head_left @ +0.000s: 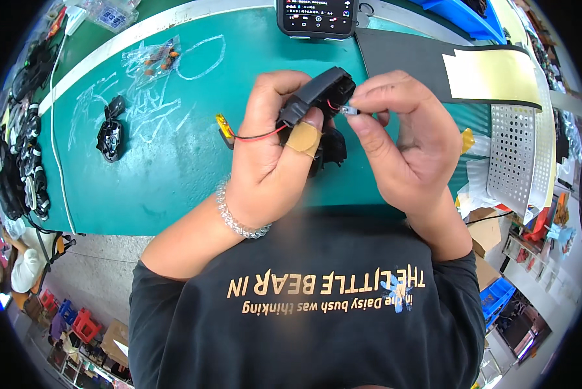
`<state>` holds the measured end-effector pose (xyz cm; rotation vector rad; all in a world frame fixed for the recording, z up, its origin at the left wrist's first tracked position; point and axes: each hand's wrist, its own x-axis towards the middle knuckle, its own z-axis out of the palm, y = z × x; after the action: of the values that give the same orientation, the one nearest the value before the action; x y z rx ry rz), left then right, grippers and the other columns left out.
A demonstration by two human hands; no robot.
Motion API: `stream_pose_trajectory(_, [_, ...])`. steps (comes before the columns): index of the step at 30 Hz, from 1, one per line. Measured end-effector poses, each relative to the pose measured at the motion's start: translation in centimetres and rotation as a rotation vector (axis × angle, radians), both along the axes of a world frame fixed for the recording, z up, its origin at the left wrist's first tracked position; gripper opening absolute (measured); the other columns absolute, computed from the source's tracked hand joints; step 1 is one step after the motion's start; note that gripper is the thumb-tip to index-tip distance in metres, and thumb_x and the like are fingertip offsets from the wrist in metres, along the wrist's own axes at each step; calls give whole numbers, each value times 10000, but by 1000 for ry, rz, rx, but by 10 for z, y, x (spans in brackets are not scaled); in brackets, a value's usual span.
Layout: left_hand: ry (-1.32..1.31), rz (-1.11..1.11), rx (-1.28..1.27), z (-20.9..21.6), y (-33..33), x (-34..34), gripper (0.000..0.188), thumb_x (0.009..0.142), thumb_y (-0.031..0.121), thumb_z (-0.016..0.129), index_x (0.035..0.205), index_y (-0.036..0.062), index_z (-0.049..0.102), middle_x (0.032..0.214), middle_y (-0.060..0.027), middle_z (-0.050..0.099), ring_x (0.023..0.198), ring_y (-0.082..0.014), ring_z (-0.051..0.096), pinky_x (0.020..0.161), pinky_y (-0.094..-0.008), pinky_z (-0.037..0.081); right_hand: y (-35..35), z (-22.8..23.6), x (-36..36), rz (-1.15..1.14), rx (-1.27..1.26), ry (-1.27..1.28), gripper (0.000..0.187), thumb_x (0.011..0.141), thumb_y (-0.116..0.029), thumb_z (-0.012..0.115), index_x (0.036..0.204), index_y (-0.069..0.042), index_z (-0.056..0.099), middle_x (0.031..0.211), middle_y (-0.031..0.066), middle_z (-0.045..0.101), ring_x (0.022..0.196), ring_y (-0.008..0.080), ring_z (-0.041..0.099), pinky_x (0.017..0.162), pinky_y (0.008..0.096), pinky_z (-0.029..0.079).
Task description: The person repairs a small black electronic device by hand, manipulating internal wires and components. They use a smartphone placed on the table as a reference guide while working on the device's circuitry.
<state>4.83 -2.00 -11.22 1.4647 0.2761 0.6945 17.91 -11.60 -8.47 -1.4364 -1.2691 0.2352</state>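
Note:
My left hand (pixel 263 159) is closed around a black plastic housing (pixel 318 91), tilted up to the right above the bench. A tan bandage (pixel 303 140) wraps its thumb, which presses on the housing. From the housing's left side, a red and a dark wire run to a small yellow-taped cell (pixel 224 127) hanging beside my fingers. My right hand (pixel 415 139) pinches a small clear-and-silvery part (pixel 349 110) between thumb and forefinger at the housing's open right end. A short red wire joins that part to the housing. The palm hides the housing's lower part.
Another black plastic piece (pixel 111 133) lies on the green bench (pixel 168 188) to the left. Beyond it is a clear bag of small orange-brown parts (pixel 164 58). A phone (pixel 317 18) stands at the back. A dark mat (pixel 401 65) and perforated metal rack (pixel 515 152) are right.

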Motion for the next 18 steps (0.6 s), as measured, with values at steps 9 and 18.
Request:
stream_pose_trajectory(9, [9, -58, -167, -1, -1, -1, 258, 921, 125, 489, 1137, 8, 411, 998, -86, 574, 836, -116, 568, 731, -249, 473, 1, 7, 4, 80, -136, 231, 117, 818, 34, 601, 921, 48, 548, 904, 90, 539, 793, 108, 505, 697, 201, 407])
stream_pose_trajectory(18, [134, -89, -196, -1, 1, -1, 264, 912, 128, 499, 1137, 3, 439, 971, -80, 579, 812, -121, 570, 711, -249, 473, 1, 11, 14, 105, -237, 357, 93, 810, 32, 602, 887, 45, 549, 843, 62, 536, 755, 83, 498, 679, 189, 398])
